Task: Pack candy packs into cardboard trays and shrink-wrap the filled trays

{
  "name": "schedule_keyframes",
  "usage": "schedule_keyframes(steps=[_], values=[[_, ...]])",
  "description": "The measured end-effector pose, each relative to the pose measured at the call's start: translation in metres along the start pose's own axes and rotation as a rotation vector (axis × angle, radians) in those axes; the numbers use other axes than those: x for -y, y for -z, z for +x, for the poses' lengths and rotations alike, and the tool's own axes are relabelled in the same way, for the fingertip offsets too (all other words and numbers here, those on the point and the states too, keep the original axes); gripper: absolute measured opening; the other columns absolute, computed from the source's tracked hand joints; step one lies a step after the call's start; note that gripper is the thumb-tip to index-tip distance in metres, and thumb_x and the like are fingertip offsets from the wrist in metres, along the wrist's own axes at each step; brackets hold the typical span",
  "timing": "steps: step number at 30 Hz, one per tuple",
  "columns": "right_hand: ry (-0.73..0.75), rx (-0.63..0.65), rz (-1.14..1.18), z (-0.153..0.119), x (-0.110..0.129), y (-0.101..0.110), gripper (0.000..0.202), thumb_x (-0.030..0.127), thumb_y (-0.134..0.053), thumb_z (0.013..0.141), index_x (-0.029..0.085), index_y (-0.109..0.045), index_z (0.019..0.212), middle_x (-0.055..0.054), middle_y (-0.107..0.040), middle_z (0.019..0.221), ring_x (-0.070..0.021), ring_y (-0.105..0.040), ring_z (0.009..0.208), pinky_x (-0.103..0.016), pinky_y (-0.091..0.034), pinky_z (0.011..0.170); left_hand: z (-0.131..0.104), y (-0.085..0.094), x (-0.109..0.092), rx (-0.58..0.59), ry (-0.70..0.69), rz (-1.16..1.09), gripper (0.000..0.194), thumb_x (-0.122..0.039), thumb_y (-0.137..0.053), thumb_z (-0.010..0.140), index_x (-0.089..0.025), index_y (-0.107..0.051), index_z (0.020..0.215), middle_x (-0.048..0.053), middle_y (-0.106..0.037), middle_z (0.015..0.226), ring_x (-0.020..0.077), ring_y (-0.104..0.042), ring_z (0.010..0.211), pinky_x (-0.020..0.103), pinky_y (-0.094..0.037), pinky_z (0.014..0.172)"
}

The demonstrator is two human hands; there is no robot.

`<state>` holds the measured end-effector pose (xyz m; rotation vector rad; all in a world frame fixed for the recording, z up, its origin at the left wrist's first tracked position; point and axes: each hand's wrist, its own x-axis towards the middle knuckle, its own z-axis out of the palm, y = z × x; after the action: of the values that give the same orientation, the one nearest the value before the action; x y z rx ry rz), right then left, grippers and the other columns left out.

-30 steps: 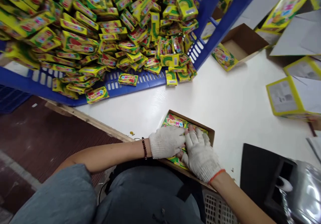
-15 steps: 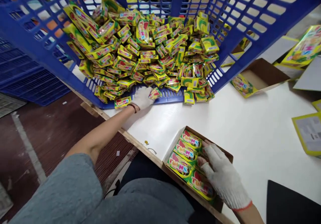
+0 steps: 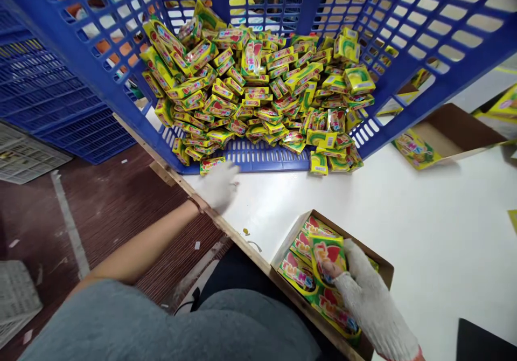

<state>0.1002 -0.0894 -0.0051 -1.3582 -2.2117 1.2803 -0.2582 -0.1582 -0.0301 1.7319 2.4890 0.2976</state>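
R hand (image 3: 365, 296) pinches a candy pack (image 3: 326, 257) over the carton (image 3: 385, 270) — L hand (image 3: 220, 184) blurred, grip unclear.

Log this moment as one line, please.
left hand: open, blurred, near packets spilling from blue crate | right hand: grip on one packet over cardboard box

Blue lattice crate (image 3: 407, 54) at twelve o'clock holds yellow-green packets (image 3: 262, 91) printed red; white tabletop (image 3: 424, 215); brown carton (image 3: 365, 261); both hands, left hand (image 3: 218, 186) and right hand (image 3: 369, 302), in white knit gloves.
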Motion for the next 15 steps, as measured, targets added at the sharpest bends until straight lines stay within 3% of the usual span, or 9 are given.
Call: schedule_keyframes(steps=[1,3,6,10,13,15], values=[[0.011,0.023,-0.06,-0.003,-0.006,-0.002,0.039,0.055,-0.055,0.087,0.024,-0.064,0.108,-0.007,-0.074,0.1,-0.0276,-0.07,0.089,-0.039,-0.057,0.077,0.005,0.004,0.022,0.037,0.111,0.085,0.031,-0.023,-0.056,0.085,-0.016,-0.06,0.115,0.015,-0.058,0.122,0.0303,-0.053,0.115,0.044,-0.042,0.102],[0.081,0.079,-0.154,-0.007,-0.014,-0.014,0.038,0.052,-0.052,0.09,0.025,-0.067,0.111,-0.008,-0.074,0.105,-0.028,-0.07,0.096,-0.04,-0.056,0.082,0.01,0.008,0.05,0.053,0.2,0.151,0.033,-0.019,-0.055,0.084,-0.015,-0.059,0.116,0.016,-0.058,0.118,0.0308,-0.053,0.113,0.043,-0.042,0.099],[0.234,0.128,-0.272,-0.005,-0.013,-0.04,0.032,0.04,-0.047,0.094,0.023,-0.071,0.108,-0.01,-0.072,0.101,-0.0265,-0.067,0.095,-0.039,-0.055,0.083,0.011,0.005,0.055,0.036,0.232,0.123,0.037,-0.025,-0.058,0.085,-0.017,-0.058,0.121,0.014,-0.058,0.116,0.029,-0.054,0.11,0.039,-0.043,0.095],[0.349,0.004,-0.433,-0.003,-0.011,-0.059,0.027,0.032,-0.052,0.092,0.019,-0.069,0.109,-0.011,-0.066,0.096,-0.0265,-0.062,0.086,-0.041,-0.053,0.076,0.008,-0.006,0.008,-0.078,0.15,-0.193,0.048,-0.037,-0.066,0.081,-0.016,-0.058,0.123,0.012,-0.06,0.114,0.0252,-0.057,0.105,0.035,-0.047,0.093],[0.417,-0.101,-0.424,-0.005,-0.023,-0.058,0.025,0.031,-0.054,0.089,0.02,-0.065,0.108,-0.013,-0.065,0.106,-0.0304,-0.061,0.099,-0.048,-0.051,0.088,-0.003,-0.012,-0.047,-0.145,-0.165,-0.478,0.056,-0.041,-0.068,0.08,-0.014,-0.055,0.127,0.012,-0.061,0.114,0.0235,-0.059,0.103,0.038,-0.049,0.093],[0.434,-0.171,-0.328,-0.007,-0.032,-0.052,0.03,0.038,-0.05,0.091,0.02,-0.061,0.113,-0.014,-0.064,0.114,-0.0322,-0.06,0.108,-0.05,-0.049,0.093,-0.013,-0.015,-0.086,-0.178,-0.429,-0.555,0.058,-0.045,-0.066,0.082,-0.014,-0.053,0.129,0.013,-0.063,0.114,0.0243,-0.06,0.104,0.041,-0.05,0.095]])
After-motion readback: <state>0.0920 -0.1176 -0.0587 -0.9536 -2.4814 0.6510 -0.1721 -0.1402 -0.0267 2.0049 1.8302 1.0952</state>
